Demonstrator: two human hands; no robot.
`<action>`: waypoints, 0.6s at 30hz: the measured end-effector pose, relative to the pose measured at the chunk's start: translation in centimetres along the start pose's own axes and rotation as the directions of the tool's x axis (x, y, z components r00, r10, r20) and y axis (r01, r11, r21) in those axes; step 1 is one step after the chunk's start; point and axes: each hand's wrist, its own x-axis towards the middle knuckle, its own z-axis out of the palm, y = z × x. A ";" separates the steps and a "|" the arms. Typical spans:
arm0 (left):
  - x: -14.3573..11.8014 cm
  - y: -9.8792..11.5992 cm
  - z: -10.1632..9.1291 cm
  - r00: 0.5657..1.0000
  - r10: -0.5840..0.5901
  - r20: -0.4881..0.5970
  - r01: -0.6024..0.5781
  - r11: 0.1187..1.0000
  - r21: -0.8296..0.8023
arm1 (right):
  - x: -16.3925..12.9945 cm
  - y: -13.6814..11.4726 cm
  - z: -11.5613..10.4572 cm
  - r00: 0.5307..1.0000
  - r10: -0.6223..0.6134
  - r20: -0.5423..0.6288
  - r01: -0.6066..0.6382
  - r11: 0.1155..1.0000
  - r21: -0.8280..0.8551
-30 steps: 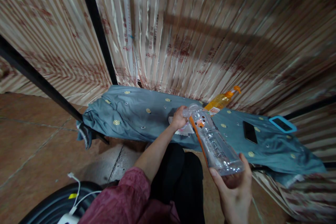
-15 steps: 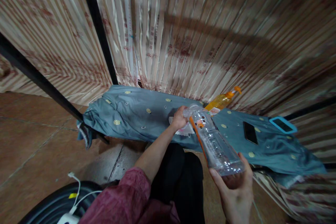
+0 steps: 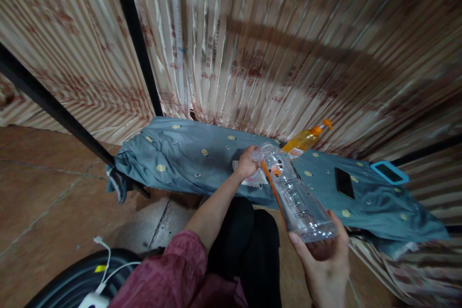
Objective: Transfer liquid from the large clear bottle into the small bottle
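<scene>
My right hand [image 3: 323, 261] grips the base of a clear plastic bottle [image 3: 294, 197] with an orange label strip, tilted away from me with its neck pointing at the low table. My left hand [image 3: 246, 162] is closed around the bottle's neck and cap end. Under that hand a white and pink wrapper [image 3: 257, 180] lies on the blue-grey patterned cloth [image 3: 187, 159] that covers the table. The bottle looks empty.
An orange-filled bottle [image 3: 303, 139] with an orange cap lies on the cloth behind the clear one. A black phone [image 3: 343, 182] and a blue-framed device [image 3: 389, 172] lie to the right. Striped curtains [image 3: 252, 43] hang behind. A white cable [image 3: 104, 262] and a dark round object sit lower left.
</scene>
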 end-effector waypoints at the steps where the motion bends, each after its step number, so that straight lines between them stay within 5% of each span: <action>1: 0.0 -0.1 0.0 1.000 -0.002 -0.001 0.002 1.000 -0.007 | 0.0 0.0 0.0 1.000 0.005 0.001 -0.005 1.000 0.002; 18: 0.0 0.1 0.1 1.000 0.002 -0.007 -0.002 1.000 -0.028 | 0.0 0.0 0.0 1.000 -0.009 -0.003 0.009 0.999 -0.033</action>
